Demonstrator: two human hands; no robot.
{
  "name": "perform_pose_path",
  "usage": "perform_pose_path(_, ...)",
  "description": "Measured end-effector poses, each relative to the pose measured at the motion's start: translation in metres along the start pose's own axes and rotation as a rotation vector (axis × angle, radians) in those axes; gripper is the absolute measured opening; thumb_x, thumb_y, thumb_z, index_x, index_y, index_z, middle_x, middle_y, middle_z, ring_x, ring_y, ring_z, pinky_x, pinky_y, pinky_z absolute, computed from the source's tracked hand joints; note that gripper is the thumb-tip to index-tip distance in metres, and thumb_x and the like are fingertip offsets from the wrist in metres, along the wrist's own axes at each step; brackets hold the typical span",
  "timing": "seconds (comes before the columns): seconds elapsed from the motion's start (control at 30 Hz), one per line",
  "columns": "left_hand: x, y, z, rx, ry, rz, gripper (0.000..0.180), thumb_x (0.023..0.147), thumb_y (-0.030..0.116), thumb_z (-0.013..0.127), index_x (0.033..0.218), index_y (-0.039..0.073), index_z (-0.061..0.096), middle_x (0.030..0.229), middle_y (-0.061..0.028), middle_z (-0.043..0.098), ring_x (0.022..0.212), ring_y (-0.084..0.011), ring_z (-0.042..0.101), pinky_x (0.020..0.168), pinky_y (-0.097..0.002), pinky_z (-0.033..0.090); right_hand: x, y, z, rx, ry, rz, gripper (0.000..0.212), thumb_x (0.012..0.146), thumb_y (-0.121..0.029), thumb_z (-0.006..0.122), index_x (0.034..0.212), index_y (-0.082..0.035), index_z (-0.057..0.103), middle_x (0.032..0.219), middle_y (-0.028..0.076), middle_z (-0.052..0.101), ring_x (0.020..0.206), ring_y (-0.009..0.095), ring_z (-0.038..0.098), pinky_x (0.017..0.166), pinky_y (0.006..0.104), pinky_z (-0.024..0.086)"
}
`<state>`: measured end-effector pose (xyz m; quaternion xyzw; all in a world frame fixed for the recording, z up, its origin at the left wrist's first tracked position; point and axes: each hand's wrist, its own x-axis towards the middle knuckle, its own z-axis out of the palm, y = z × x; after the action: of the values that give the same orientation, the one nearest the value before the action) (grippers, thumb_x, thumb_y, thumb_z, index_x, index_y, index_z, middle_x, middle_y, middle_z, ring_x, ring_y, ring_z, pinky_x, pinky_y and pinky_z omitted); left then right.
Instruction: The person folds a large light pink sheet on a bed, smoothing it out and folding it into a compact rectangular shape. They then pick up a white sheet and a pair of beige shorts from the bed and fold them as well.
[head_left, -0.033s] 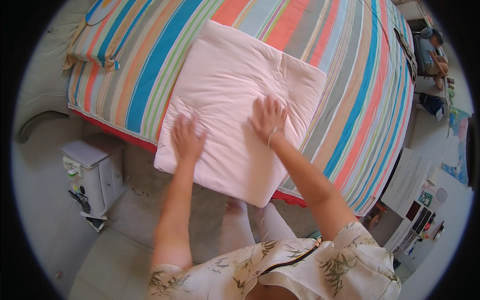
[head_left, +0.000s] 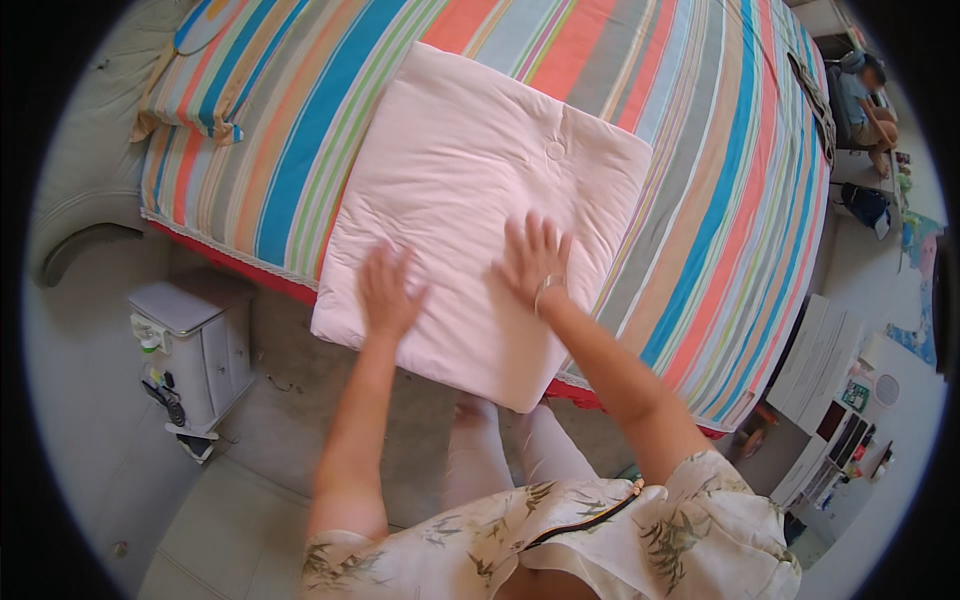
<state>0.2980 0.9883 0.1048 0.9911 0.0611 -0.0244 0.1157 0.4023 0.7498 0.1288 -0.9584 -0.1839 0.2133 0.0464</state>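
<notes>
A folded pale pink quilt (head_left: 460, 170) lies flat on the striped bed, its near corner jutting past the bed's edge. Light wrinkles run across its top, and a small stitched circle shows near its far right corner. Over the left near part of the quilt is my left hand (head_left: 388, 295), palm down with fingers apart, a little blurred. My right hand (head_left: 535, 262), a bracelet at its wrist, spreads its fingers over the quilt right of the middle. Both hands hold nothing; whether each palm presses on the cloth is hard to tell.
The bed's striped sheet (head_left: 690, 200) surrounds the quilt. A striped pillow (head_left: 200, 90) sits at the far left. A small white bedside cabinet (head_left: 190, 310) stands at the left, below bed height. Another person (head_left: 868, 100) sits at the far right, beyond the bed.
Both hands have slid slightly toward me over the quilt, the left one also a little to the right. The quilt stays in place.
</notes>
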Motion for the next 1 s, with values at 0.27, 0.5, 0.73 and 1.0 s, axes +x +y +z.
perform_pose_path(0.27,-0.073,0.006,0.002,0.059,-0.089,-0.160,0.070,0.077,0.047,0.058,0.137,0.018,0.033,0.144,-0.0112,0.024,0.133,-0.0316,0.018,0.106,-0.0495,0.012,-0.182,0.045,0.053,0.147,-0.106,-0.105,0.063,0.084,-0.044,0.048,0.138,-0.019,0.030,0.146,0.012,0.019,0.135,0.032,0.014,0.108,0.0512,0.007)
perform_pose_path(0.5,-0.014,-0.060,-0.019,-0.146,0.097,-0.460,0.068,0.079,0.034,0.060,0.134,0.006,0.033,0.135,-0.0202,0.035,0.126,-0.0345,0.031,0.105,-0.0403,0.026,-0.148,0.120,0.080,1.086,0.216,0.421,0.058,0.084,-0.034,0.058,0.127,0.000,0.040,0.123,0.020,0.047,0.111,0.026,0.049,0.091,0.0327,0.040)
perform_pose_path(0.73,0.104,-0.111,0.009,-0.749,-0.081,-0.461,0.070,0.082,0.043,0.057,0.128,-0.006,0.037,0.128,-0.0232,0.044,0.118,-0.0328,0.043,0.100,-0.0347,0.032,-0.048,0.135,0.078,1.523,0.048,0.766,0.054,0.079,-0.037,0.065,0.113,0.003,0.054,0.100,0.011,0.062,0.088,0.017,0.058,0.077,0.0288,0.046)
perform_pose_path(1.0,0.222,-0.096,-0.022,-1.478,-0.628,-0.673,0.066,0.079,0.042,0.063,0.122,-0.005,0.047,0.113,-0.0171,0.057,0.104,-0.0250,0.055,0.088,-0.0327,0.043,-0.027,0.129,0.070,1.401,0.316,0.894,0.062,0.078,-0.039,0.064,0.121,0.002,0.048,0.110,0.014,0.058,0.093,0.021,0.059,0.079,0.0314,0.049)
